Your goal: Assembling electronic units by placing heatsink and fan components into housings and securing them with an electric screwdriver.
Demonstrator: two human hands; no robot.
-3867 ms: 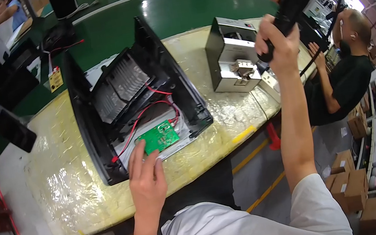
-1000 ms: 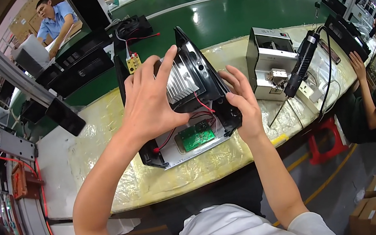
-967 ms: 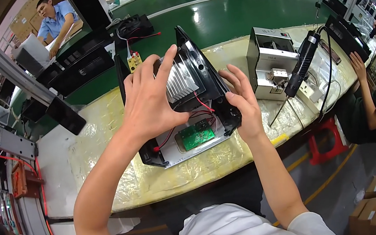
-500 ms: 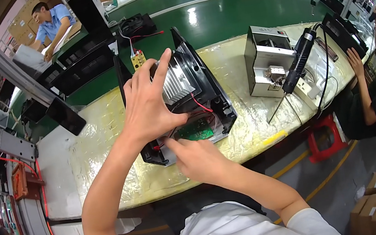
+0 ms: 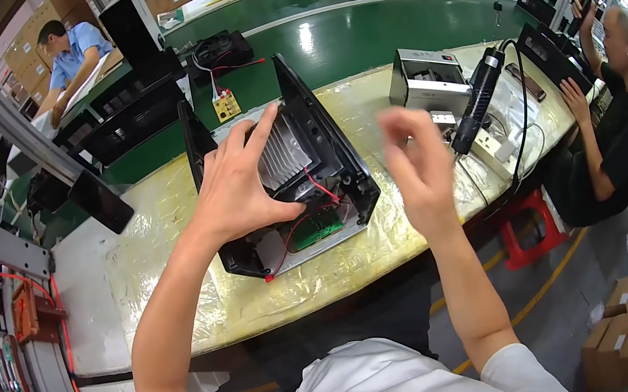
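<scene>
A black open-sided housing point(image 5: 366, 187) stands on the bench's plastic-covered mat, with a finned silver heat sink point(image 5: 283, 151) inside. Below the fins show a green circuit board point(image 5: 318, 228) and thin red wires, one ending in a red connector at the near left corner. My left hand point(image 5: 235, 193) spans the heat sink from its left side, fingers and thumb spread wide. Raised to the right of the housing, my right hand point(image 5: 422, 170) has curled fingers smeared by motion; whether anything is in them cannot be made out. Further right, a black electric screwdriver point(image 5: 478, 100) leans beside a silver metal box point(image 5: 428, 81).
A small yellow board point(image 5: 226, 104) with wires sits behind the housing. A phone-like black slab point(image 5: 100, 201) is at left by a metal post. Black panels point(image 5: 138, 113) stand at the far left. Co-workers sit at far left and right; a red stool point(image 5: 532, 230) is below.
My right hand has left the housing's near left corner and risen to the right, towards the screwdriver. My left hand stays over the heat sink. The whole view has shifted slightly.
</scene>
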